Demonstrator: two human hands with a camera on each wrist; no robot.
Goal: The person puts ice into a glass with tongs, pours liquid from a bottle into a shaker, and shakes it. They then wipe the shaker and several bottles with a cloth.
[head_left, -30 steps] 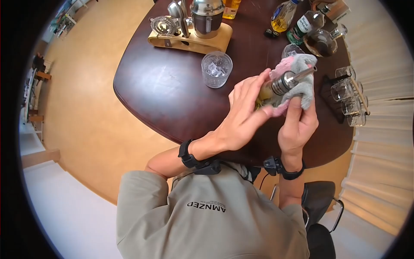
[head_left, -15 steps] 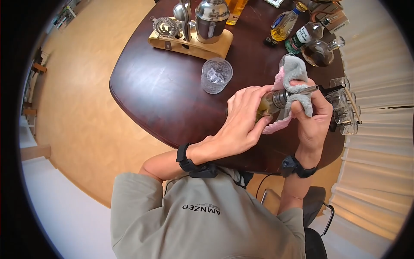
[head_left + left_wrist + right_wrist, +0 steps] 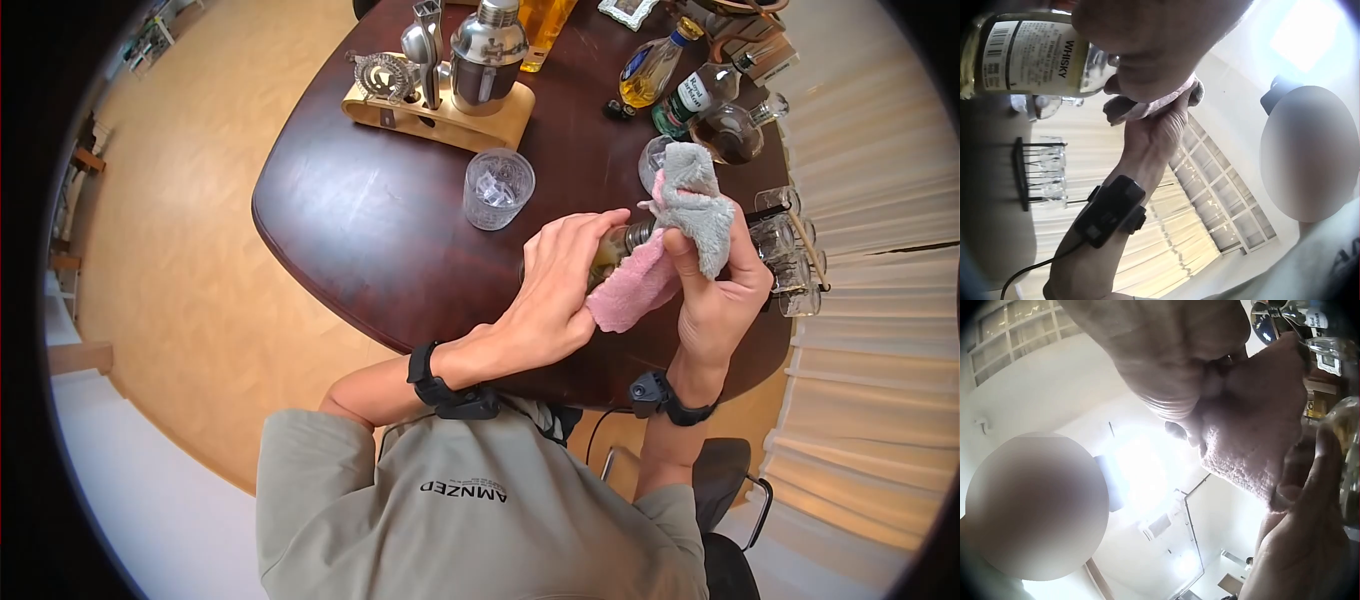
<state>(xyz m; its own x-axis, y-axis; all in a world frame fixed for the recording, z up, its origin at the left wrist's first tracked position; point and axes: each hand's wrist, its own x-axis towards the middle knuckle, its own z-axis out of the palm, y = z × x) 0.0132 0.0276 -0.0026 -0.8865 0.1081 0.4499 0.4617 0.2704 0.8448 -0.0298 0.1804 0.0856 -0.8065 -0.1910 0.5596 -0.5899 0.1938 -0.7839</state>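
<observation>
A whisky bottle [image 3: 1029, 56] lies tilted in my left hand [image 3: 555, 285], whose fingers wrap its upper part; its ringed neck [image 3: 638, 236] shows past them in the head view. My right hand [image 3: 725, 300] pinches a fluffy pink and grey cloth [image 3: 640, 285] between thumb and fingers. That cloth drapes over the mouth end of the bottle, with the pink side hanging toward my left thumb, and the pourer spout is hidden by it. In the right wrist view the cloth [image 3: 1250, 425] spans from one hand to the other.
Left of the hands stands a cut glass with ice [image 3: 498, 190]; another glass [image 3: 655, 160] is partly behind the cloth. A wooden bar-tool stand [image 3: 440, 125] holds a shaker [image 3: 488, 60]. Several bottles [image 3: 690, 98] stand at the back right, and a rack of glasses [image 3: 790, 255] at the right edge.
The metal spout, sticking out past the cloth earlier, is now covered. My right hand shifted right, then turned the cloth so its pink part hangs lower. The left hand keeps its grip.
</observation>
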